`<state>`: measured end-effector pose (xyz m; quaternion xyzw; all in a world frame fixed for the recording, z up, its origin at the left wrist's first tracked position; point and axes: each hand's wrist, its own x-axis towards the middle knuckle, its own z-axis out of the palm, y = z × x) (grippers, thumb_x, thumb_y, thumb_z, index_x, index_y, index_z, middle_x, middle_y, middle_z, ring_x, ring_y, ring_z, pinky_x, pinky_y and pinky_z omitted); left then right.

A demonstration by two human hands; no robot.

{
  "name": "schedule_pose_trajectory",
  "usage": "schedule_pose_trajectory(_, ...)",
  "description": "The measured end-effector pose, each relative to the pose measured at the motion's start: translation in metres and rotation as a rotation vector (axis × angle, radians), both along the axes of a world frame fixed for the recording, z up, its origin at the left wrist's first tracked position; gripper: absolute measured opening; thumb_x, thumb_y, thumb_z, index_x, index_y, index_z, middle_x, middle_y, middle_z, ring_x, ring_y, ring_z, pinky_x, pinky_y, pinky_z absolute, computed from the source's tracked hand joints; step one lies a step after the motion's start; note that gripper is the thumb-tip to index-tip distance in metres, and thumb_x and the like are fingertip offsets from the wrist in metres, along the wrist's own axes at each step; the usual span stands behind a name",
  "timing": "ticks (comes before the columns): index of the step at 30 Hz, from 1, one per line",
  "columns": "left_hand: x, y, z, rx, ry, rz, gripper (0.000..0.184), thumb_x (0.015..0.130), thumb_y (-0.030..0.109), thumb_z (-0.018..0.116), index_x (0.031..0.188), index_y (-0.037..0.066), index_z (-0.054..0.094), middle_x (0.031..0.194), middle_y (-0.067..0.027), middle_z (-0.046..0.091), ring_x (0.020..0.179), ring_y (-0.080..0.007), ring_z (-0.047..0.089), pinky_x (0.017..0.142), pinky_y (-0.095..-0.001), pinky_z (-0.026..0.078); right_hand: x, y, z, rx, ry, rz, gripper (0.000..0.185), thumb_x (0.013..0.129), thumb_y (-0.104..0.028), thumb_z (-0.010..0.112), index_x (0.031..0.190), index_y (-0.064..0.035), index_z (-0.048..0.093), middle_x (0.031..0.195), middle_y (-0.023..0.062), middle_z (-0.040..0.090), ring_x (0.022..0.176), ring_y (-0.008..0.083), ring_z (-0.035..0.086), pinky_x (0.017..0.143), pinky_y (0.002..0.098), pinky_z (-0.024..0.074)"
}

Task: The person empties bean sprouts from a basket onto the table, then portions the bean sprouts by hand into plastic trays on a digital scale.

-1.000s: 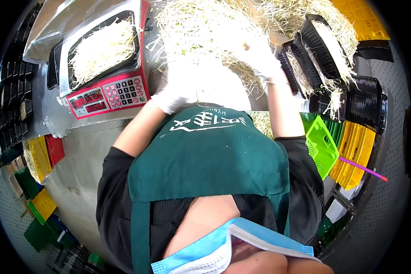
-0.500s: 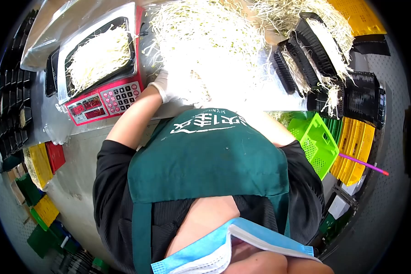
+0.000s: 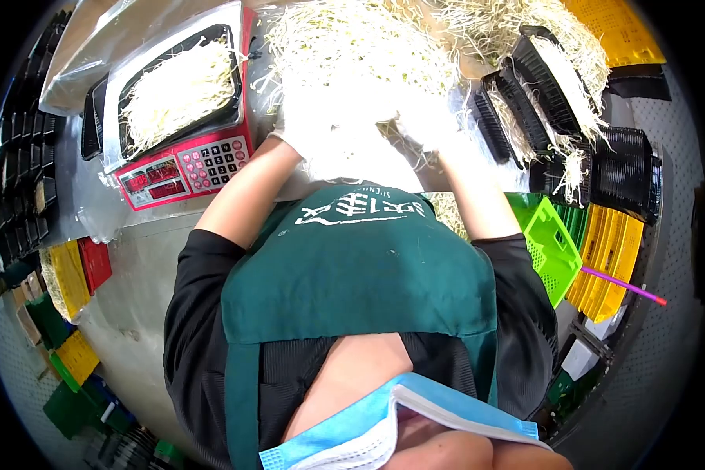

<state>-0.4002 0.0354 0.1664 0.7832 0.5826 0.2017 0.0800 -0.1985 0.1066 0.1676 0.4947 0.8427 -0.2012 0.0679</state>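
The sprout pile [image 3: 360, 51] spreads across the upper middle of the frame, just beyond the gloved left hand [image 3: 304, 129] and right hand [image 3: 427, 121], neither clearly nearer. Glare hides their fingers and any grip; I cannot tell the pile's long axis.

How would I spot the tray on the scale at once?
At the left of the worktable stands a red scale. On it lies the black tray, heaped with pale sprouts; the neighbouring trays just left sit off the scale.

Glare blots out both hands [image 3: 309, 137] [image 3: 429, 124] — grip and anything held cannot be told.
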Motion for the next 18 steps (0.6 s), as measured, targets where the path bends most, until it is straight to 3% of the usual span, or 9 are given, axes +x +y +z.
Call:
schedule_pose_trajectory(2, -0.016, 0.0, -0.002, -0.133, 0.136, 0.009, 0.032, 0.089, 0.027, 0.05, 0.106, 0.005, 0.065, 0.095, -0.0111, 0.066, 0.088, -0.0251, 0.062, 0.08, -0.0348, 0.048, 0.01, 0.005, 0.03, 0.103, 0.039, 0.045, 0.042, 0.078, -0.011, 0.053, 0.119, -0.0041, 0.058, 0.11, 0.0136, 0.063, 0.1, 0.0262, 0.061, 0.088, 0.0355, 0.0482)
schedule_pose_trajectory(3, -0.02, -0.011, -0.001, -0.388, -0.581, 0.054, 0.035, 0.09, 0.03, 0.049, 0.107, 0.004, 0.064, 0.097, -0.0103, 0.067, 0.088, -0.0218, 0.063, 0.079, -0.0327, 0.049, 0.021, 0.004, 0.042, 0.186, 0.072, 0.086, 0.04, 0.078, -0.01, 0.053, 0.117, -0.0033, 0.059, 0.108, 0.0118, 0.064, 0.099, 0.0237, 0.062, 0.087, 0.0332, 0.0489)
schedule_pose_trajectory(4, -0.02, -0.027, 0.001, -0.63, -1.308, 0.101, 0.038, 0.091, 0.034, 0.048, 0.108, 0.003, 0.064, 0.098, -0.0096, 0.067, 0.088, -0.0186, 0.063, 0.079, -0.0307, 0.049, 0.038, 0.002, 0.044, 0.182, 0.473, 0.06, 0.039, 0.08, -0.012, 0.056, 0.118, -0.0047, 0.058, 0.109, 0.0105, 0.064, 0.098, 0.0195, 0.062, 0.086, 0.0308, 0.0487)
schedule_pose_trajectory(7, -0.003, -0.039, 0.038, -0.744, -1.562, 0.051, 0.04, 0.092, 0.035, 0.047, 0.108, 0.002, 0.064, 0.099, -0.0083, 0.067, 0.086, -0.016, 0.063, 0.079, -0.0285, 0.049, 0.032, 0.009, 0.03, 0.031, 0.552, -0.185, 0.039, 0.083, -0.016, 0.058, 0.121, -0.0075, 0.057, 0.115, 0.0111, 0.062, 0.106, 0.0196, 0.058, 0.091, 0.0317, 0.0454)
schedule_pose_trajectory(10, -0.005, -0.029, -0.013, -0.212, -1.028, -0.081, 0.031, 0.09, 0.028, 0.052, 0.1, 0.002, 0.065, 0.095, -0.0114, 0.067, 0.085, -0.025, 0.064, 0.079, -0.0329, 0.049, 0.01, 0.015, -0.015, 0.119, 0.653, 0.001, 0.045, 0.083, -0.021, 0.062, 0.126, -0.0089, 0.054, 0.127, 0.0125, 0.055, 0.118, 0.0224, 0.05, 0.099, 0.0346, 0.04)
schedule_pose_trajectory(12, -0.011, -0.022, -0.021, 0.11, -0.157, 0.026, 0.026, 0.086, 0.025, 0.056, 0.099, 0.004, 0.063, 0.094, -0.014, 0.065, 0.084, -0.0314, 0.062, 0.078, -0.0373, 0.049, 0.002, 0.01, -0.005, 0.153, 0.388, 0.185, 0.055, 0.08, -0.027, 0.067, 0.129, -0.0078, 0.051, 0.132, 0.0131, 0.051, 0.123, 0.0253, 0.046, 0.103, 0.0365, 0.0365)
schedule_pose_trajectory(13, -0.026, -0.024, -0.022, -0.064, -0.108, 0.006, 0.028, 0.084, 0.024, 0.056, 0.104, 0.004, 0.059, 0.096, -0.0151, 0.064, 0.084, -0.0329, 0.062, 0.077, -0.0393, 0.049, 0.001, 0.009, -0.002, 0.163, 0.3, 0.252, 0.058, 0.079, -0.029, 0.069, 0.13, -0.0074, 0.05, 0.133, 0.0133, 0.049, 0.125, 0.0263, 0.044, 0.104, 0.0371, 0.0353)
schedule_pose_trajectory(15, -0.03, -0.039, -0.013, -0.21, -0.144, 0.169, 0.031, 0.085, 0.027, 0.054, 0.104, 0.003, 0.059, 0.093, -0.0159, 0.064, 0.082, -0.0307, 0.063, 0.072, -0.0405, 0.049, 0.013, 0.017, 0.004, 0.007, 0.635, 0.201, 0.073, 0.073, -0.038, 0.072, 0.132, -0.0037, 0.046, 0.134, 0.0165, 0.047, 0.126, 0.0282, 0.042, 0.105, 0.0376, 0.0332)
schedule_pose_trajectory(18, -0.016, -0.045, 0.012, -0.372, 0.069, 0.279, 0.038, 0.085, 0.035, 0.052, 0.105, 0.005, 0.062, 0.091, -0.0154, 0.066, 0.081, -0.0269, 0.065, 0.068, -0.0392, 0.051, -0.004, 0.006, 0.003, -0.097, 0.442, 0.005, 0.078, 0.071, -0.04, 0.072, 0.133, -0.0012, 0.044, 0.134, 0.0201, 0.046, 0.126, 0.0297, 0.042, 0.106, 0.0373, 0.0329)
